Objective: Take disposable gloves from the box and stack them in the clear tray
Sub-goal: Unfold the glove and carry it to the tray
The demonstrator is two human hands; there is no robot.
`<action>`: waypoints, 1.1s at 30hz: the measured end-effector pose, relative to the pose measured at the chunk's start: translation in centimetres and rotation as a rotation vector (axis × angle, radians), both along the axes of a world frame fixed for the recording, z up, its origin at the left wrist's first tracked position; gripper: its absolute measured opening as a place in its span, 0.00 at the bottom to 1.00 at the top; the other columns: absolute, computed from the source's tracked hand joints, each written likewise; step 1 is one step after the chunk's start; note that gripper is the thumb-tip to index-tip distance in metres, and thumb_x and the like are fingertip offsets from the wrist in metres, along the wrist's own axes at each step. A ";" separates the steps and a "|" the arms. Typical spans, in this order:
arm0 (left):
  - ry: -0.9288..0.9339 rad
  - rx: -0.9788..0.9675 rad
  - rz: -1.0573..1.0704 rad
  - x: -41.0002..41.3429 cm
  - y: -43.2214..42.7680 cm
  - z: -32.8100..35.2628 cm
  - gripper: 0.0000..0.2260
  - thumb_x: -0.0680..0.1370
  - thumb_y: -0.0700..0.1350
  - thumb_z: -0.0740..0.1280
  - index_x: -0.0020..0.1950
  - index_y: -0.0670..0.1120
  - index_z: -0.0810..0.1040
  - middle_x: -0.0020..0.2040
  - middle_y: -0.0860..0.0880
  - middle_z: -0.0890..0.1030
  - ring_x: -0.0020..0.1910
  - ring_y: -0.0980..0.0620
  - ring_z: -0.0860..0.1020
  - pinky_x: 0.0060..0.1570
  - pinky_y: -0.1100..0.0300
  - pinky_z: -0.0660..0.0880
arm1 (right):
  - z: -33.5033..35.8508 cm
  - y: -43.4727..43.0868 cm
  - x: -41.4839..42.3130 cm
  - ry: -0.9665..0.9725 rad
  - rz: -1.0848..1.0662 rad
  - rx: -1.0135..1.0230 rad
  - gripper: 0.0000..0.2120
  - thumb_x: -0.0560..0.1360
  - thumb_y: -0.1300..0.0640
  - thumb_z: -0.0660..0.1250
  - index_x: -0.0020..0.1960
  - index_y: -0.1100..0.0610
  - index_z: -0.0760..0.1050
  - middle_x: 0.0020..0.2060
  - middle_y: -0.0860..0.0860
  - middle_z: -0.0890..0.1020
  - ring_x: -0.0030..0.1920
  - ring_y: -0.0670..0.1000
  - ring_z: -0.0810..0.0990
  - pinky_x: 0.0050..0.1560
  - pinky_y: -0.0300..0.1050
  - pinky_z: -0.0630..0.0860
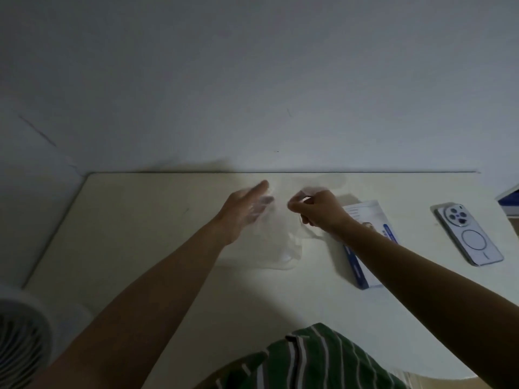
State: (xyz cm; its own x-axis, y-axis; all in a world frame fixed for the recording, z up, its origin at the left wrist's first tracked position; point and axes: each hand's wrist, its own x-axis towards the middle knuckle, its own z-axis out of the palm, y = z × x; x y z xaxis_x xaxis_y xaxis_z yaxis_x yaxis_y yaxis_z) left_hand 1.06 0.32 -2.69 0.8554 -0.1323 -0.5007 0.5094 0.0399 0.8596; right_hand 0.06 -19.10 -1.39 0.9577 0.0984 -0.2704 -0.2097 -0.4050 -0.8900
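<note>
A thin, see-through disposable glove hangs and drapes over the pale table between my two hands. My right hand pinches its upper edge with curled fingers. My left hand has straight fingers that touch or lie partly behind the film; whether they are inside the glove I cannot tell. The glove box, white and blue, lies flat just right of my right wrist, partly hidden by my forearm. I make out no clear tray in this dim view.
A phone lies face down at the right of the table. A blue and white object pokes in at the right edge. A white fan stands at the lower left. The wall runs along the table's far edge.
</note>
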 end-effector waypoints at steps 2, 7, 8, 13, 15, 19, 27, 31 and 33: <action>0.004 0.114 0.142 -0.3 0.6 -0.5 0.08 0.75 0.48 0.72 0.48 0.44 0.81 0.41 0.47 0.84 0.35 0.55 0.82 0.35 0.64 0.77 | -0.3 1.5 0.1 0.027 0.052 0.019 0.04 0.74 0.63 0.70 0.44 0.65 0.80 0.25 0.55 0.76 0.22 0.46 0.71 0.25 0.36 0.66; -0.171 0.423 0.346 -0.6 3.4 -2.2 0.08 0.80 0.41 0.62 0.48 0.37 0.77 0.33 0.40 0.77 0.26 0.44 0.76 0.27 0.55 0.73 | -1.1 2.7 0.5 0.098 0.049 0.032 0.07 0.73 0.63 0.73 0.48 0.65 0.80 0.23 0.50 0.76 0.20 0.43 0.69 0.21 0.33 0.64; -0.214 0.547 0.319 -0.7 3.9 -2.5 0.10 0.80 0.43 0.61 0.51 0.37 0.77 0.39 0.37 0.80 0.34 0.39 0.79 0.33 0.50 0.76 | -1.1 2.5 0.7 0.115 0.028 0.036 0.08 0.73 0.63 0.72 0.50 0.66 0.80 0.23 0.51 0.76 0.20 0.43 0.69 0.22 0.33 0.64; -0.383 0.920 0.201 -1.0 5.4 -3.3 0.10 0.82 0.44 0.58 0.54 0.39 0.75 0.46 0.40 0.81 0.46 0.39 0.78 0.43 0.51 0.71 | -0.4 2.5 1.0 -0.144 -0.223 -0.122 0.20 0.72 0.60 0.73 0.62 0.60 0.74 0.49 0.54 0.79 0.47 0.50 0.77 0.50 0.45 0.74; -0.394 0.995 0.166 -1.0 5.3 -3.6 0.10 0.82 0.45 0.57 0.54 0.40 0.74 0.46 0.39 0.81 0.47 0.38 0.78 0.41 0.51 0.69 | 0.7 3.3 0.5 -0.486 -0.288 -0.187 0.17 0.73 0.63 0.70 0.60 0.58 0.74 0.54 0.51 0.76 0.53 0.51 0.75 0.55 0.44 0.71; -0.400 1.094 0.066 -0.9 4.9 -3.7 0.11 0.83 0.46 0.56 0.56 0.41 0.72 0.48 0.40 0.81 0.47 0.38 0.78 0.42 0.51 0.70 | 1.8 6.1 0.3 -0.641 0.020 -0.047 0.11 0.72 0.68 0.64 0.48 0.56 0.79 0.44 0.50 0.81 0.41 0.47 0.78 0.43 0.38 0.75; -0.575 1.253 -0.057 -1.0 4.8 -3.2 0.18 0.75 0.36 0.61 0.64 0.43 0.70 0.60 0.43 0.72 0.55 0.45 0.73 0.53 0.53 0.73 | -5.3 9.2 0.8 0.022 0.481 -0.512 0.19 0.76 0.59 0.68 0.66 0.53 0.73 0.55 0.53 0.79 0.52 0.51 0.78 0.56 0.43 0.74; -0.759 1.241 -0.231 -1.0 3.9 -3.2 0.12 0.74 0.38 0.61 0.56 0.43 0.75 0.54 0.43 0.74 0.50 0.44 0.75 0.48 0.53 0.74 | -6.4 9.8 1.2 0.076 0.496 -0.489 0.20 0.76 0.63 0.67 0.67 0.54 0.71 0.56 0.55 0.79 0.52 0.52 0.78 0.54 0.44 0.76; -0.419 1.151 -0.423 -0.6 3.6 -4.1 0.14 0.76 0.43 0.67 0.60 0.43 0.73 0.57 0.43 0.73 0.53 0.42 0.76 0.51 0.53 0.74 | -6.6 10.0 1.5 0.146 0.475 -0.444 0.22 0.76 0.65 0.66 0.69 0.54 0.70 0.56 0.56 0.79 0.52 0.54 0.79 0.53 0.48 0.78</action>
State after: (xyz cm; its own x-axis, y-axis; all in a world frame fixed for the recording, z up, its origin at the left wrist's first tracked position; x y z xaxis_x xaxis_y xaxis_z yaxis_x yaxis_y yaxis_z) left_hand 0.49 3.93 -6.83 0.9715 -0.1045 -0.2129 -0.0140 -0.9214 0.3884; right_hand 1.54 -9.13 -7.95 0.7885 0.3499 -0.5058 -0.0239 -0.8043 -0.5937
